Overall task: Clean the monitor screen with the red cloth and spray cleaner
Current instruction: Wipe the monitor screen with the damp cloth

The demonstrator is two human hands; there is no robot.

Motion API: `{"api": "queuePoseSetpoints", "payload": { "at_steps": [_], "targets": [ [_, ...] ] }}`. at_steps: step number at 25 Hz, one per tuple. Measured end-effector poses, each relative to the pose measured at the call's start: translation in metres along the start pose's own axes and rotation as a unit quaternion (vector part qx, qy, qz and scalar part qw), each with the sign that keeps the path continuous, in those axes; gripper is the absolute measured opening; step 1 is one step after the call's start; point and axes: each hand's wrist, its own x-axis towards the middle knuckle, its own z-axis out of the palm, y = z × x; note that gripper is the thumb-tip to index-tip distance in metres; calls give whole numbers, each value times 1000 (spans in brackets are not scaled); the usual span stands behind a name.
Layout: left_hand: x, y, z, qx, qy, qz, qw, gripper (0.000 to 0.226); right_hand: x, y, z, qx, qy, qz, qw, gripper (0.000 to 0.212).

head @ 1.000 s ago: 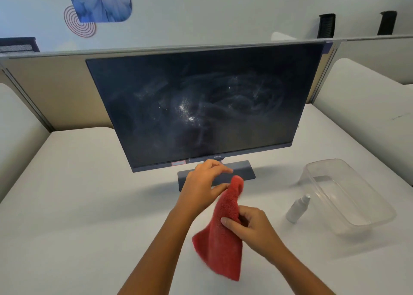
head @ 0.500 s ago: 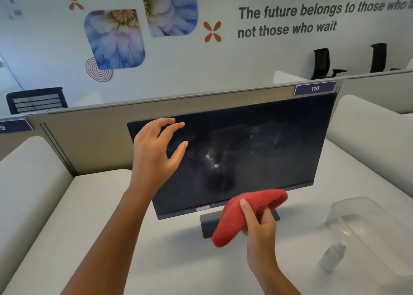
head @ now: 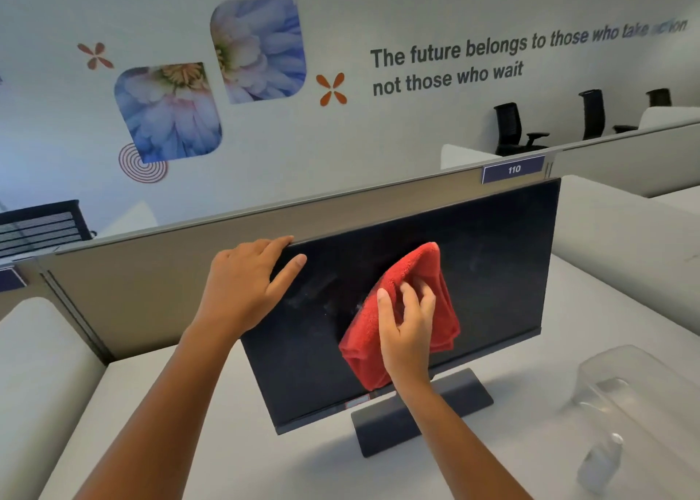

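Left hand (head: 242,291): open, fingers draped over the monitor's (head: 492,272) top left corner, steadying it.
Right hand (head: 407,329): presses the bunched red cloth (head: 411,272) against mid-screen, fingers curled into it.
Spray bottle (head: 602,461): upright on the worktop (head: 227,442), lower right, beside a clear tub (head: 644,386).
Risk: a hard push could rock the monitor on its narrow stand (head: 424,416); the left thumb on the glass may leave prints; pale smears left of the cloth may be missed.
Writing: wall reads "The future belongs to those who take… not those who wait"; partition tag "110". Monitor's logo unreadable.
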Motion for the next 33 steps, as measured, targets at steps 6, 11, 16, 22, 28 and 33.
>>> {"api": "queuePoseSetpoints", "payload": {
  "at_steps": [6,11,16,22,28,33],
  "targets": [
    [-4,-5,2,-29,8,13,999,62,2,20,0,-49,-37,-125,990,41],
    [-6,-5,0,-73,28,19,997,67,9,25,9,-247,43,-170,953,49],
    [-18,-6,10,-27,27,25,999,64,33,37,12,-329,68,-79,939,70],
    [-32,-5,22,8,44,23,999,64,59,40,23,-272,127,-42,953,83],
    [-38,-4,27,-38,72,15,997,61,63,20,46,-177,160,-16,971,85],
    [-36,3,22,-65,107,-15,992,58,4,9,104,-265,36,-286,920,81]
  ]
}}
